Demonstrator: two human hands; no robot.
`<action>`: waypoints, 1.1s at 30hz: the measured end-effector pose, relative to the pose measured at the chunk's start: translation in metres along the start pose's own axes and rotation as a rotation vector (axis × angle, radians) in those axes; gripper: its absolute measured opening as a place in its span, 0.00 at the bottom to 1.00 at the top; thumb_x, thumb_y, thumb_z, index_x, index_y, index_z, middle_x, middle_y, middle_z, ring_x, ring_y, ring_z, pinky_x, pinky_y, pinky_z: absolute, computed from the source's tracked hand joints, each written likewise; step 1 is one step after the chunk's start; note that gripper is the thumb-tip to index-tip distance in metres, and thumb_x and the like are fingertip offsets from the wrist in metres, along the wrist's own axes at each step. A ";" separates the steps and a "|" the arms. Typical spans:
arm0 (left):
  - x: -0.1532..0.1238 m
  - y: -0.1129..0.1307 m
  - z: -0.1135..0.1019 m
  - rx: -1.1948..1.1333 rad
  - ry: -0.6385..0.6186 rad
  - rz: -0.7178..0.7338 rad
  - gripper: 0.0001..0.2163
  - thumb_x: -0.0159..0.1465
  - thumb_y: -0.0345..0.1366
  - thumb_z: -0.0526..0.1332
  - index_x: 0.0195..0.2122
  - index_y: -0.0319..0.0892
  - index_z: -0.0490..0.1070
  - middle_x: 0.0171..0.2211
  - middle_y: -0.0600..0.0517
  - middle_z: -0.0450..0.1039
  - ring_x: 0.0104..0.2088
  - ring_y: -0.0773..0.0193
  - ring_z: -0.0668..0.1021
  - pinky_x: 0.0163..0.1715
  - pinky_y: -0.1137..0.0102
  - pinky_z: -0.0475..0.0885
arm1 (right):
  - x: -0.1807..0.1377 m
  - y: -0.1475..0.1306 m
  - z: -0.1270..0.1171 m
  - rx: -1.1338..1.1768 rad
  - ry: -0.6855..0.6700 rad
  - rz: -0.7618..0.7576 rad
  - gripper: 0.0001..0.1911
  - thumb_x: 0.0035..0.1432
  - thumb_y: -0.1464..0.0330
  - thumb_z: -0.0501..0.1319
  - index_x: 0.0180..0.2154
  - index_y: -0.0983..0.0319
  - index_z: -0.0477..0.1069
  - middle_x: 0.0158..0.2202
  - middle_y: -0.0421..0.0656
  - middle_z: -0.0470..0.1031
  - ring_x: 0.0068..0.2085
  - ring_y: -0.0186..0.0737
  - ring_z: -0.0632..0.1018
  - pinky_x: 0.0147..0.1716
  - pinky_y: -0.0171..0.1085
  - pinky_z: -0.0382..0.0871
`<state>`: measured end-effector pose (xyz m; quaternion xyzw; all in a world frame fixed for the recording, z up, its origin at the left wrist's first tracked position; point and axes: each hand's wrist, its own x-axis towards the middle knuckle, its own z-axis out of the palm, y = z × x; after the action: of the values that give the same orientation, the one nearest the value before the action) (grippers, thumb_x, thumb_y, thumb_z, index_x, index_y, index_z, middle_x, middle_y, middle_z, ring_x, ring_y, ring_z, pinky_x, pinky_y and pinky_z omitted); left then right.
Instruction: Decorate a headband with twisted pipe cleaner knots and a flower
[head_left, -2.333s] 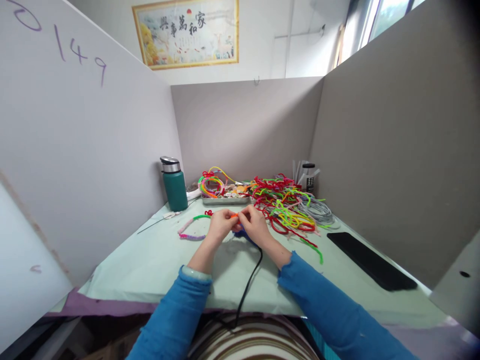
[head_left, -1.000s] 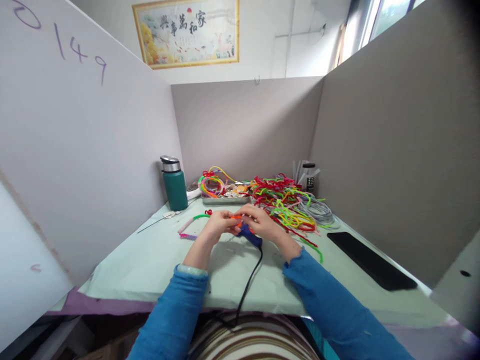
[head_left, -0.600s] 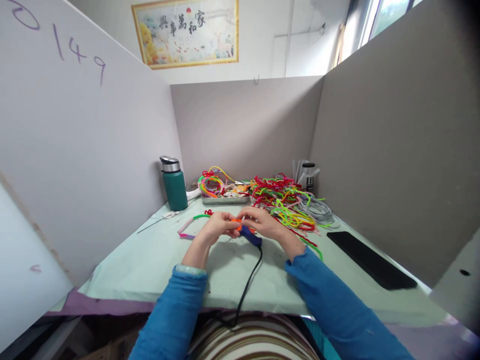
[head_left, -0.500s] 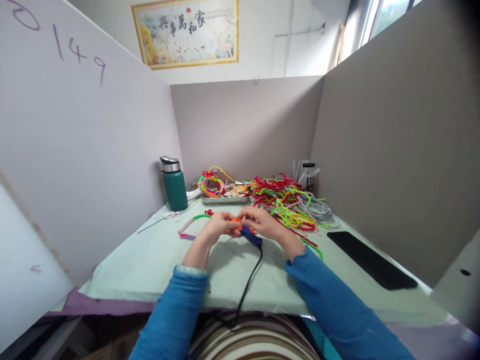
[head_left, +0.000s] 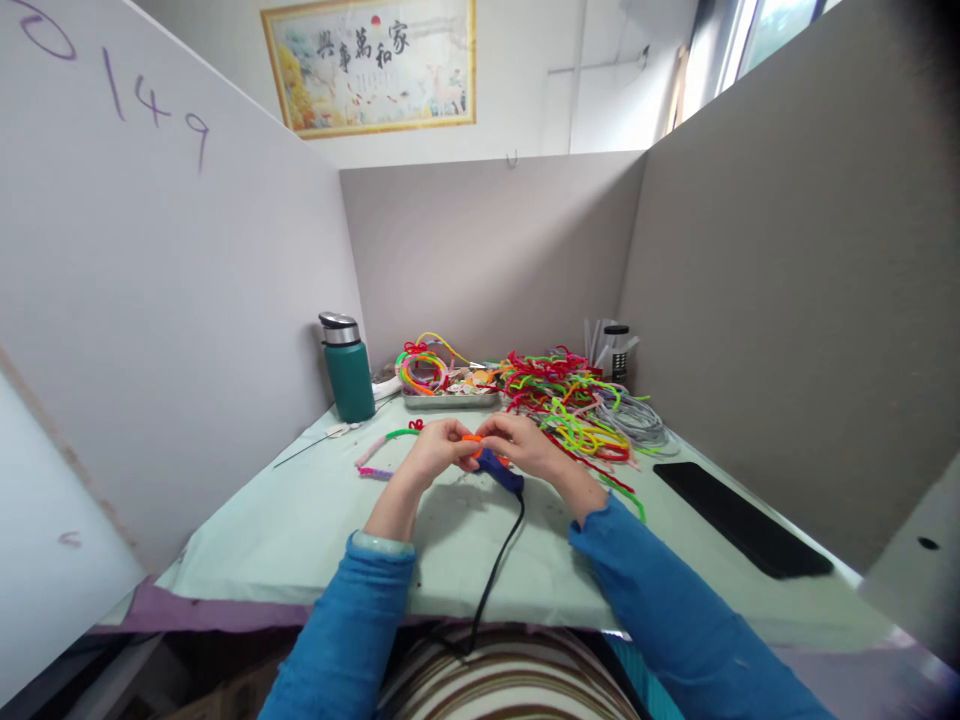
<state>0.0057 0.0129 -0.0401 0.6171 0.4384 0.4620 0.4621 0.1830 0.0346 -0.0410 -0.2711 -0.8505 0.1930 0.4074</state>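
Note:
My left hand [head_left: 444, 446] and my right hand [head_left: 517, 442] meet over the middle of the table, fingers pinched on a small orange piece [head_left: 474, 438]. Most of that piece is covered by the fingers, so its exact shape does not show. Just below the fingertips lies a dark blue handle [head_left: 501, 472] with a black cord [head_left: 495, 565] running down to the table's front edge. The front end of this corded tool is hidden by my hands. Left of my left hand, a pink, green and purple pipe-cleaner loop [head_left: 373, 473] with a red bow [head_left: 416, 426] rests on the table.
A green bottle [head_left: 349, 370] stands at the back left, beside a metal tray [head_left: 450, 402] of small pieces and a coiled colourful ring [head_left: 421, 370]. Tangled pipe cleaners [head_left: 551, 375] and grey coils [head_left: 637, 422] fill the back right. A black phone-like slab [head_left: 741, 520] lies at right. Partitions [head_left: 495, 240] enclose the table.
Almost nothing differs. Both hands keep their pinch on the orange piece, with only a slight shift of the fingers and of the whole view.

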 end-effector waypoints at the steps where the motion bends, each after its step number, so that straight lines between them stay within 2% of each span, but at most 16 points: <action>1: 0.000 -0.001 0.000 0.012 0.006 0.007 0.16 0.46 0.39 0.71 0.26 0.38 0.65 0.17 0.51 0.72 0.19 0.64 0.76 0.21 0.71 0.72 | 0.000 0.000 0.000 -0.006 0.000 0.014 0.07 0.55 0.70 0.57 0.32 0.62 0.73 0.29 0.40 0.73 0.30 0.34 0.71 0.30 0.32 0.64; 6: 0.005 -0.007 0.002 0.085 0.045 0.046 0.12 0.48 0.36 0.68 0.25 0.39 0.64 0.16 0.53 0.71 0.19 0.64 0.76 0.21 0.71 0.71 | 0.001 0.002 0.004 -0.060 0.020 0.019 0.06 0.54 0.72 0.57 0.30 0.62 0.73 0.27 0.40 0.73 0.29 0.34 0.71 0.29 0.32 0.63; 11: 0.008 -0.014 0.002 0.333 0.150 0.149 0.05 0.51 0.29 0.62 0.23 0.41 0.65 0.16 0.55 0.70 0.19 0.64 0.76 0.20 0.74 0.67 | 0.002 0.009 0.014 -0.130 0.086 0.026 0.05 0.54 0.73 0.57 0.29 0.62 0.72 0.28 0.40 0.73 0.30 0.34 0.71 0.30 0.32 0.62; 16: 0.009 -0.017 0.002 0.534 0.209 0.265 0.03 0.50 0.29 0.61 0.23 0.42 0.67 0.18 0.55 0.70 0.21 0.67 0.74 0.23 0.76 0.65 | 0.003 0.010 0.019 -0.128 0.104 0.053 0.03 0.52 0.73 0.59 0.29 0.62 0.71 0.27 0.39 0.73 0.29 0.34 0.71 0.29 0.32 0.61; 19: 0.009 -0.013 0.003 0.412 0.210 0.268 0.04 0.52 0.32 0.62 0.29 0.41 0.69 0.22 0.54 0.72 0.20 0.68 0.74 0.22 0.75 0.66 | 0.005 0.007 0.020 0.069 0.161 0.169 0.03 0.51 0.69 0.59 0.28 0.62 0.69 0.24 0.38 0.71 0.25 0.32 0.70 0.24 0.31 0.61; 23: 0.006 -0.001 0.007 -0.002 0.188 0.199 0.22 0.49 0.38 0.67 0.44 0.41 0.65 0.33 0.52 0.73 0.21 0.69 0.74 0.21 0.73 0.69 | 0.008 0.004 0.021 0.603 0.257 0.384 0.10 0.48 0.63 0.62 0.30 0.62 0.66 0.20 0.35 0.67 0.19 0.30 0.67 0.18 0.31 0.60; 26: 0.003 0.005 0.008 -0.111 0.179 0.149 0.23 0.45 0.41 0.69 0.40 0.38 0.67 0.31 0.51 0.72 0.20 0.70 0.74 0.20 0.74 0.69 | 0.009 0.003 0.027 0.853 0.264 0.432 0.13 0.45 0.62 0.65 0.31 0.63 0.66 0.19 0.35 0.68 0.19 0.29 0.68 0.19 0.30 0.62; 29: 0.003 0.004 0.008 -0.139 0.188 0.131 0.17 0.46 0.42 0.69 0.32 0.35 0.70 0.22 0.53 0.71 0.18 0.71 0.71 0.21 0.74 0.68 | 0.008 0.000 0.034 0.898 0.228 0.421 0.14 0.45 0.62 0.65 0.32 0.63 0.67 0.20 0.36 0.69 0.20 0.28 0.69 0.20 0.30 0.64; 33: 0.005 0.000 0.006 -0.130 0.205 0.146 0.14 0.45 0.40 0.69 0.28 0.35 0.71 0.18 0.54 0.70 0.17 0.71 0.70 0.20 0.74 0.67 | 0.006 -0.003 0.040 0.735 0.288 0.385 0.12 0.46 0.63 0.65 0.28 0.63 0.67 0.21 0.36 0.70 0.19 0.28 0.69 0.17 0.30 0.62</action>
<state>0.0127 0.0167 -0.0397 0.5659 0.4064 0.5823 0.4189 0.1467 0.0315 -0.0594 -0.2857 -0.5939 0.5153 0.5478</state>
